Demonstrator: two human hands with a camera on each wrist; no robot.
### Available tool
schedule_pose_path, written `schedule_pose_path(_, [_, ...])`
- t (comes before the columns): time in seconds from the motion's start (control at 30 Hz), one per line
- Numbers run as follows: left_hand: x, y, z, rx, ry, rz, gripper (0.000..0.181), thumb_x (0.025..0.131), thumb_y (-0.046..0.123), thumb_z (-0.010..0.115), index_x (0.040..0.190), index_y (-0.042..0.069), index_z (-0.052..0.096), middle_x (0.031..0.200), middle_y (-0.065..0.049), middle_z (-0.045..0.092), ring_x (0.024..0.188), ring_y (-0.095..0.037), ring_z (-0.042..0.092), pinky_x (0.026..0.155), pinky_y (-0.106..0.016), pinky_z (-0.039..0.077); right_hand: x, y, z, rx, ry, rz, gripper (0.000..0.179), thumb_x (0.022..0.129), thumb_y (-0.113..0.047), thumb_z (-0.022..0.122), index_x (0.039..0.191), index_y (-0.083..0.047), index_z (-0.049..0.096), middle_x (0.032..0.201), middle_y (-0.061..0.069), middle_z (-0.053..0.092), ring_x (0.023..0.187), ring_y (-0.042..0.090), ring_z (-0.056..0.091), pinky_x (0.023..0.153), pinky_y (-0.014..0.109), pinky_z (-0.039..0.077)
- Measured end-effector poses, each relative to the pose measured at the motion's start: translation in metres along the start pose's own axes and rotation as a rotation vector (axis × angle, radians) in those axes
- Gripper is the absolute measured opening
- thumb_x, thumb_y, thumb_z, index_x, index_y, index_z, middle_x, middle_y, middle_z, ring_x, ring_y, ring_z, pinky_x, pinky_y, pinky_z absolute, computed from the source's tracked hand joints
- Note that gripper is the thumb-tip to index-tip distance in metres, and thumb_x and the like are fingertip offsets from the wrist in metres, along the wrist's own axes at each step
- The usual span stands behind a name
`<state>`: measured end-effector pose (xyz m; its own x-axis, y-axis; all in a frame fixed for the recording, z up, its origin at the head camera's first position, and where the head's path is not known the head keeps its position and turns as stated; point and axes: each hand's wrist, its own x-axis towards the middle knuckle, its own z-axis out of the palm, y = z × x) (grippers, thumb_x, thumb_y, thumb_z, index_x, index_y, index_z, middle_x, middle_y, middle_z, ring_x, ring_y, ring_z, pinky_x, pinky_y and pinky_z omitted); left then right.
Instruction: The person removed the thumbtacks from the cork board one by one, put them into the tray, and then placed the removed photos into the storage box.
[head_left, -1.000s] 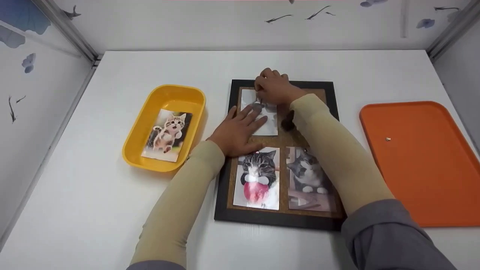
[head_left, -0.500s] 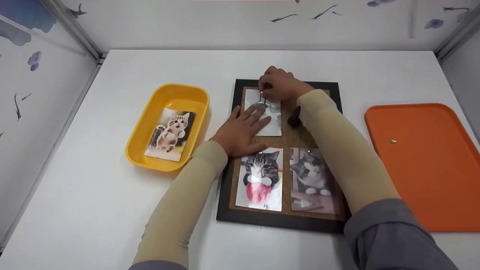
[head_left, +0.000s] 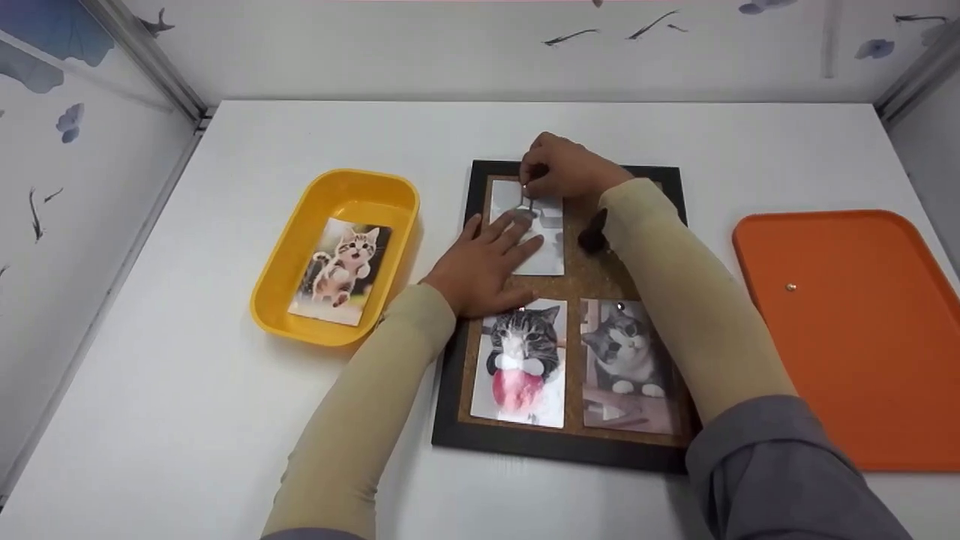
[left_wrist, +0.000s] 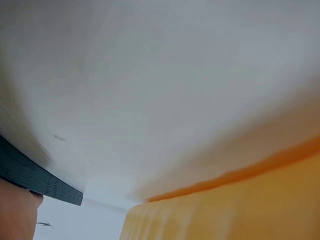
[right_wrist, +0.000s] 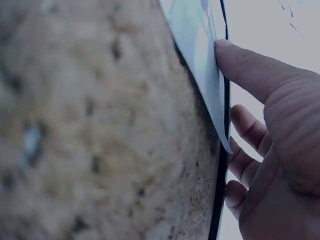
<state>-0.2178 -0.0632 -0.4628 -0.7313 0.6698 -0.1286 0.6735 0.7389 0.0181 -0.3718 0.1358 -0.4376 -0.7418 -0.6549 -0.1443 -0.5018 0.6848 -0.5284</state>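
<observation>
A cork board point(head_left: 570, 286) in a black frame lies on the table, bearing several cat photos. My left hand point(head_left: 487, 270) is spread flat, its fingers pressing the upper-left photo point(head_left: 544, 255). At that photo's top, my right hand point(head_left: 570, 171) pinches a small shiny push pin point(head_left: 524, 187) between thumb and fingertips; the pin is mostly hidden. In the right wrist view the thumb point(right_wrist: 240, 62) touches the photo, whose corner lifts slightly off the cork. Below, the lower-left photo point(head_left: 517, 375) and lower-right photo point(head_left: 626, 375) each have a shiny pin at the top edge.
A yellow tray point(head_left: 262, 292) at left holds another photo point(head_left: 341, 274) of a kitten. On the right lies an orange tray point(head_left: 862, 360) with one small silvery pin point(head_left: 790, 287). Walls bound the white table point(head_left: 172, 360) at the back and sides.
The view has shifted slightly. My right hand has settled a little at the top of the upper-left photo, where the shiny pin head now shows at the fingertips. The left hand stays on the photo.
</observation>
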Motion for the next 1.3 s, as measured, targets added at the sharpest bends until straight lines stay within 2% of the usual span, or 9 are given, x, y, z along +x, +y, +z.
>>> schedule_pose_path(0.2, [-0.0004, -0.0030, 0.0015, 0.012, 0.007, -0.001, 0.081, 0.096, 0.073, 0.020, 0.161, 0.026, 0.011, 0.167, -0.003, 0.004, 0.152, -0.023, -0.003, 0.119, -0.055, 0.000, 0.0011, -0.0021, 0.0041, -0.028, 0.028, 0.008, 0.008, 0.095, -0.022, 0.068, 0.096, -0.014, 0.070, 0.115, 0.003, 0.048, 0.105, 0.022, 0.046, 0.095, 0.041, 0.040])
schedule_pose_path(0.63, [0.0025, -0.0028, 0.0024, 0.024, 0.007, -0.003, 0.082, 0.095, 0.074, 0.018, 0.161, 0.027, 0.010, 0.167, -0.002, 0.003, 0.152, -0.023, -0.003, 0.119, -0.055, 0.000, -0.0001, 0.0040, 0.0050, -0.044, 0.065, -0.035, 0.008, 0.096, -0.021, 0.067, 0.097, -0.015, 0.070, 0.114, 0.004, 0.050, 0.107, 0.022, 0.047, 0.097, 0.043, 0.041])
schedule_pose_path(0.97, [0.0009, -0.0039, -0.0005, -0.008, -0.012, -0.001, 0.083, 0.095, 0.074, 0.023, 0.161, 0.025, 0.012, 0.166, -0.003, 0.005, 0.152, -0.024, -0.002, 0.118, -0.056, 0.000, -0.0003, -0.0009, 0.0061, -0.207, 0.034, -0.064, 0.013, 0.100, -0.026, 0.060, 0.104, -0.014, 0.064, 0.121, 0.010, 0.048, 0.111, 0.029, 0.046, 0.102, 0.057, 0.033])
schedule_pose_path(1.3, [0.0016, -0.0045, 0.0030, -0.007, -0.003, -0.002, 0.082, 0.095, 0.074, 0.020, 0.161, 0.026, 0.011, 0.166, -0.002, 0.003, 0.152, -0.023, -0.003, 0.118, -0.055, -0.002, -0.0030, -0.0039, 0.0064, -0.208, 0.033, -0.061, 0.011, 0.100, -0.023, 0.059, 0.104, -0.014, 0.063, 0.121, 0.010, 0.047, 0.110, 0.028, 0.047, 0.097, 0.048, 0.041])
